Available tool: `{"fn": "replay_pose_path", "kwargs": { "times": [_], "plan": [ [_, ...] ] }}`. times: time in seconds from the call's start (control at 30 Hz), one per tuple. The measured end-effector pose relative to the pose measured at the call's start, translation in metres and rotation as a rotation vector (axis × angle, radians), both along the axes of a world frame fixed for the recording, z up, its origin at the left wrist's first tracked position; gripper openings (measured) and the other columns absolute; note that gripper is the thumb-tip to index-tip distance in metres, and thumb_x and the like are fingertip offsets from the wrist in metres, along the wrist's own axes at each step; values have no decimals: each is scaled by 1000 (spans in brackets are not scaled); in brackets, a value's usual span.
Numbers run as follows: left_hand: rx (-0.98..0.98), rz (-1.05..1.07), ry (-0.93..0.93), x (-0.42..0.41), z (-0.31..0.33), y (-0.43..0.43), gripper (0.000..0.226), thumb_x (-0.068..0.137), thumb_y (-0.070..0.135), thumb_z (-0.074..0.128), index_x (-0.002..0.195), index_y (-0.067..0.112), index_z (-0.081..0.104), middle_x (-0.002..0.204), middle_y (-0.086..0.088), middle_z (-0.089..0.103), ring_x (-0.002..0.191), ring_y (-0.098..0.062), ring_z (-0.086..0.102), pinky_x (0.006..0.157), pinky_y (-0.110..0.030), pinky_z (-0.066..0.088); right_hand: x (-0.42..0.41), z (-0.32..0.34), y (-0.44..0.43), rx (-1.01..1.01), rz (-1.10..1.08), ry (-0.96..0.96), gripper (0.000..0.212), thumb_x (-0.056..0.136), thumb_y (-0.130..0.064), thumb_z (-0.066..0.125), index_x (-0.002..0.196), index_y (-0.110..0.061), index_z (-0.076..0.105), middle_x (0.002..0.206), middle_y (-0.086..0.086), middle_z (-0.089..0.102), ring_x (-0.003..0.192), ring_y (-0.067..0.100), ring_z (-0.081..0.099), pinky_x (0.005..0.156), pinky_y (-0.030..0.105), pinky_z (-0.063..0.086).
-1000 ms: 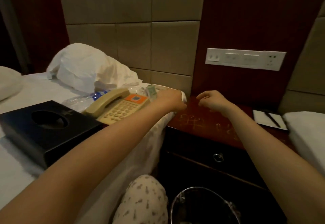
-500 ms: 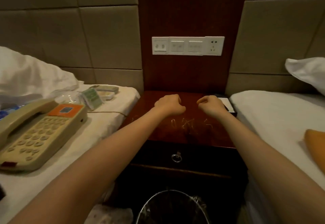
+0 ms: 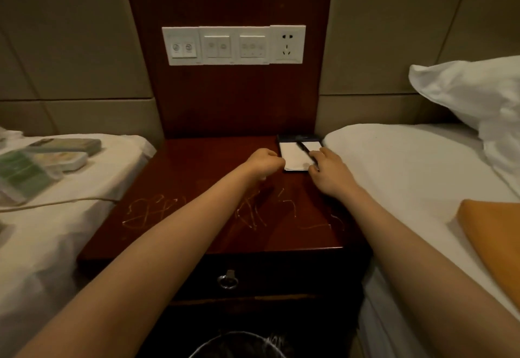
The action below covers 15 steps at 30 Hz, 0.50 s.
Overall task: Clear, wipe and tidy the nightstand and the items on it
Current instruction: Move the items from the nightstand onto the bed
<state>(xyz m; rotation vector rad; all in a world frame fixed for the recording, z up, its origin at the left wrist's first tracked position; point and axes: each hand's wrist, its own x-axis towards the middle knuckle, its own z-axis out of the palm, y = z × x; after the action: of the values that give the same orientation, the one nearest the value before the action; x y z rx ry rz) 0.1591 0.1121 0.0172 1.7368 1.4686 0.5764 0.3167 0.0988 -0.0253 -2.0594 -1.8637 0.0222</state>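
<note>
The dark red nightstand (image 3: pixel 197 217) stands between two beds, its top marked with pale scratches. At its back right lies a white notepad (image 3: pixel 292 155) in a black holder, with a black pen (image 3: pixel 302 146) lying across it. My right hand (image 3: pixel 329 172) rests on the pad's near right corner, fingertips touching the pen's lower end and thumb on the paper. Just left of the pad, my left hand (image 3: pixel 264 160) hovers as a curled fist with nothing visible in it.
Small packets (image 3: pixel 64 146) and a cable (image 3: pixel 56 203) lie on the left bed. On the right bed are a white pillow (image 3: pixel 472 96) and an orange cloth (image 3: pixel 495 234). A switch panel (image 3: pixel 233 45) is on the wall, a drawer ring (image 3: pixel 228 280) below, a lined bin (image 3: pixel 239 346) at the floor.
My view swung right from the left bed and the phone to the nightstand. Both hands moved toward its back right, and my right hand uncurled onto the notepad.
</note>
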Motion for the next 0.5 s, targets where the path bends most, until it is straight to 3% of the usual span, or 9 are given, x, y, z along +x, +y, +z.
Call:
{"fn": "replay_pose_path", "kwargs": {
  "times": [0.07,0.1,0.17,0.23,0.3,0.5],
  "plan": [
    [-40,20,18,10,-4,9,8,93,14,51,90,20,47,77,2,44,66,-9,43,60,-23,37,7,-5,9,-8,-14,-104,46,99,-28,36,142,-12,35,148,16,31,134,33,30,109,41,29],
    [-65,20,-3,15,-5,14,6,92,14,52,93,18,49,85,-1,49,75,-12,48,66,-25,41,8,-6,13,-21,-18,-133,46,99,-30,34,142,-14,34,147,16,33,134,33,31,108,42,29],
    [-113,42,-88,25,-8,24,32,91,14,53,122,12,49,121,-11,53,108,-22,53,87,-30,45,9,-7,20,-48,-4,-167,44,100,-29,30,141,-14,35,141,14,41,128,32,39,105,43,29],
    [-171,99,-212,33,-6,30,56,91,11,52,142,5,29,142,-16,40,128,-28,44,100,-36,41,7,-8,24,-61,11,-202,39,100,-23,28,134,-12,44,131,12,51,119,31,48,103,43,28],
    [-229,148,-322,39,-2,35,60,92,9,50,145,7,22,146,-18,34,132,-31,40,104,-39,38,7,-10,26,-39,4,-217,34,99,-16,31,126,-11,51,125,11,56,113,30,53,103,42,28],
    [-345,266,-434,39,6,46,56,93,12,50,144,7,27,147,-13,32,126,-26,45,99,-38,42,5,-14,25,68,-12,-151,24,96,-10,36,107,-11,57,112,9,63,103,30,57,98,38,29]
  ]
}}
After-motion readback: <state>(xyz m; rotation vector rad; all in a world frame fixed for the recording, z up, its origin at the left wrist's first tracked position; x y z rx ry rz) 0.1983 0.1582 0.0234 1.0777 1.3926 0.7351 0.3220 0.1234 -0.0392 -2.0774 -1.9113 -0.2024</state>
